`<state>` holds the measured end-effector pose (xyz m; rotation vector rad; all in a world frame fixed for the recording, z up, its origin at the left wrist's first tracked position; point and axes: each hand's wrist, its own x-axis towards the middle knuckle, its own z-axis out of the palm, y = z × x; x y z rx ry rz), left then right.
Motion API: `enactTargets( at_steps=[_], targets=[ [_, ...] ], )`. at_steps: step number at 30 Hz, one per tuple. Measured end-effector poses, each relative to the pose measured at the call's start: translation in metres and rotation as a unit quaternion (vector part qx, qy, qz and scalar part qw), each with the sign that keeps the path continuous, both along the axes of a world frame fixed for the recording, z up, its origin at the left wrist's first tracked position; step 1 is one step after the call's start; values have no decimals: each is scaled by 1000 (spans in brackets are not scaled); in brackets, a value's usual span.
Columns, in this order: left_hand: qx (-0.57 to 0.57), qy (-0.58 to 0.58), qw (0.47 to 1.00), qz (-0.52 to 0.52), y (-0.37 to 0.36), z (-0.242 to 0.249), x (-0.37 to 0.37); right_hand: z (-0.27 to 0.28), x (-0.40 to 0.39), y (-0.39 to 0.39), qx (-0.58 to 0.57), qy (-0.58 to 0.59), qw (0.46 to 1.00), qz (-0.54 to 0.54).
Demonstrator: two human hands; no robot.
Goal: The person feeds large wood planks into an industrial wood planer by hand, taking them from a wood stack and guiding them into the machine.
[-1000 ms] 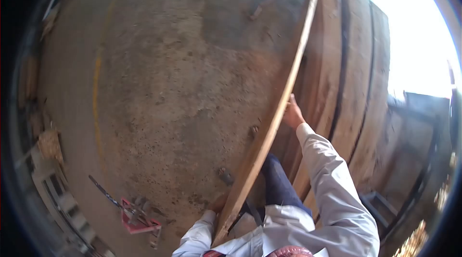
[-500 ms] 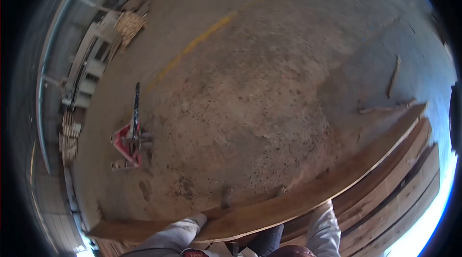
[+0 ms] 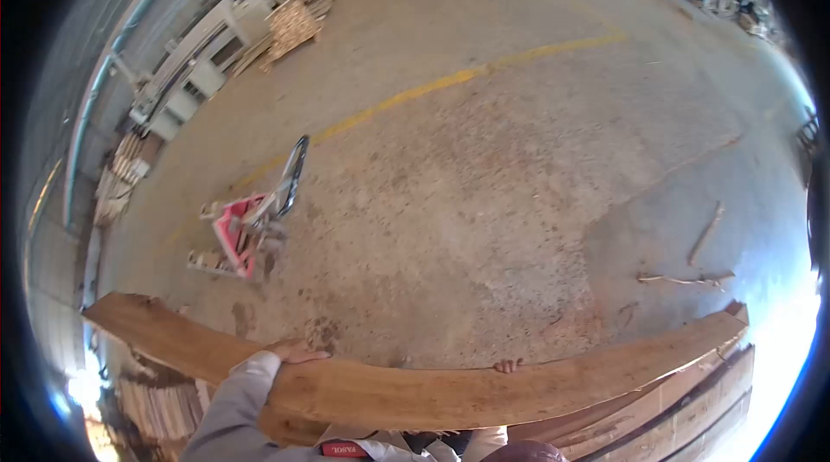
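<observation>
Concrete floor (image 3: 450,203) is spreading ahead, thick boards (image 3: 709,397) are lying at lower right, and a long plank (image 3: 406,395) is stretching across the person's front. A red pallet jack (image 3: 232,231) is standing beyond its left half. The left hand (image 3: 298,352) is resting over the plank's far edge, its grip unclear; the right hand (image 3: 508,365) is clamping that edge.

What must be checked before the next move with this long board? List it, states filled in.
1. Left hand on the long board: ok, laid over its far edge.
2. Right hand: ok, curled over that edge.
3. Right end free of the stacked boards: cannot tell.
4. Floor free of loose sticks: not ok, some lie near the right end.
5. Red pallet truck apart from the board: ok.
6. Footing: cannot tell, hidden.
</observation>
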<state>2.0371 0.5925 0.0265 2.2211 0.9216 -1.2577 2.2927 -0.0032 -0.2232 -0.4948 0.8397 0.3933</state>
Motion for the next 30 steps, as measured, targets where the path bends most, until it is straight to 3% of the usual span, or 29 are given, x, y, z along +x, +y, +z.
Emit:
enactTargets(
  at_steps=[2, 5, 9, 12, 16, 20, 23, 27, 30],
  targets=[
    [83, 21, 996, -33, 33, 39, 8, 22, -23, 24, 14, -16, 1000, -23],
    [139, -95, 982, -85, 81, 68, 1, 53, -65, 58, 31, -49, 997, -60],
    [76, -143, 982, -97, 150, 91, 5, 93, -139, 130, 48, -97, 986, -127],
    [50, -156, 977, -136, 204, 72, 1, 113, -201, 183, 55, -136, 970, -192],
    [-53, -304, 939, -150, 257, 59, -17, 133, -276, 260, 70, -184, 943, -267],
    [-55, -295, 924, -236, 307, 27, 3, 148, -330, 322, 84, -234, 910, -331],
    [-81, -349, 891, -279, 323, 22, 16, 155, -366, 358, 92, -276, 888, -356],
    [-94, -427, 836, -331, 302, 60, 6, 162, -423, 381, 105, -346, 857, -367],
    [-127, -439, 819, -347, 318, 44, -4, 161, -470, 404, 112, -399, 825, -385]
  ],
)
